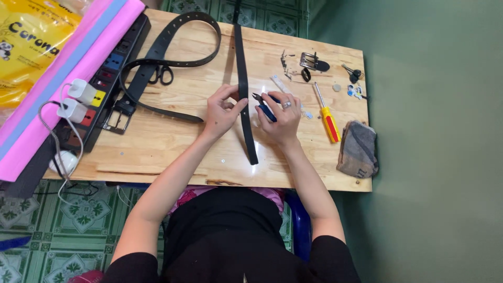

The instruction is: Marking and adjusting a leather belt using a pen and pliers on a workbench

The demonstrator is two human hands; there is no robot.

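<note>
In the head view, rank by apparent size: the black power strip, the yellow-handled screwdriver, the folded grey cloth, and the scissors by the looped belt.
Largest to smallest:
1. Black power strip
2. Folded grey cloth
3. Yellow-handled screwdriver, long but thin
4. Scissors, partly hidden by the looped belt, so their rank is unsure

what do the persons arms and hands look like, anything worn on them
Both arms are bare from the short black sleeves of a black top down to the wrists. The right hand wears a silver ring on one finger. The left hand shows no ring, watch or glove.
</note>
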